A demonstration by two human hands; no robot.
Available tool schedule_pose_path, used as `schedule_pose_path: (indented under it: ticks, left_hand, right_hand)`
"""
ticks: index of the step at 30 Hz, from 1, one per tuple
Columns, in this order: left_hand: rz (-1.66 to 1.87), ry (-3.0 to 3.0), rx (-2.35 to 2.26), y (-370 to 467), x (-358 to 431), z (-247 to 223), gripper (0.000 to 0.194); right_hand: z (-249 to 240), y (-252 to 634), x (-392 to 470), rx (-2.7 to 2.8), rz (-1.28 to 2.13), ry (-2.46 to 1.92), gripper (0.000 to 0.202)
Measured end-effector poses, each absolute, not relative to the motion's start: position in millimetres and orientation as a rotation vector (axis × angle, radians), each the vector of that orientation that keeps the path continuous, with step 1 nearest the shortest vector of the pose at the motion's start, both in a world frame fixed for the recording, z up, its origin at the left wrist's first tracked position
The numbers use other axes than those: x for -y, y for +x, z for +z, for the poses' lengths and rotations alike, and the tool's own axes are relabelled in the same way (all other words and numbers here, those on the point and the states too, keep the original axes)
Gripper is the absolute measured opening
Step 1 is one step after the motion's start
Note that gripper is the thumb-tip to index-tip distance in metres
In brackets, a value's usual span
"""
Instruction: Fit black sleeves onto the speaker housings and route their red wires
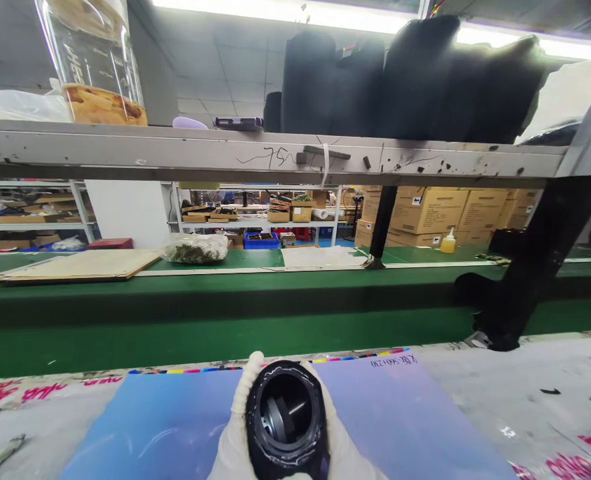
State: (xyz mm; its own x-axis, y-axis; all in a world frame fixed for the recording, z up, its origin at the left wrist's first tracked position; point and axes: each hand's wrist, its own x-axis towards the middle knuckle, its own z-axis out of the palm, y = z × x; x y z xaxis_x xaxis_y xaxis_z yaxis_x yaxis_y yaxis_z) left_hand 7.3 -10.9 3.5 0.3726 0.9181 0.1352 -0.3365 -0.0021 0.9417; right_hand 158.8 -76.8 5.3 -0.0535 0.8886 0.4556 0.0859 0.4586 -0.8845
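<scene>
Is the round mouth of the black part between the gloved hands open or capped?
Open: no cap sits on the black part, and a rounded piece shows inside its hollow.

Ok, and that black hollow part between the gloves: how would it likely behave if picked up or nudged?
The black part looks stiff, its round mouth open between the gloved left hand and right hand. Being hollow at that end, it may be lighter than its bulk suggests. Its curved outside could let it roll if laid sideways.

left hand point(234, 437), right hand point(344, 443) gripping black hollow part point(286, 421)
</scene>
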Motion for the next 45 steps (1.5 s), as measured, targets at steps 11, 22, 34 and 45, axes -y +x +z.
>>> schedule_pose_path:
  ticks: [11, 22, 34, 45]
  left_hand:
    - [1.161, 1.53, -0.47, 1, 12, 1, 0.073]
    - [1.227, 1.664, -0.411, -2, 8, 16, 0.081]
    - [1.362, 2.167, -0.724, -12, 5, 12, 0.042]
    - [1.141, 2.099, -0.643, -12, 14, 27, 0.059]
  right_hand:
    - [20, 175, 67, 1.5, 0.854, -0.975, 0.047]
    - [48, 170, 78, 1.558, 0.894, -1.103, 0.106]
    - [46, 166, 68, 1.299, 0.719, -1.155, 0.043]
    - [50, 182, 92, 1.614, 0.978, -1.149, 0.08]
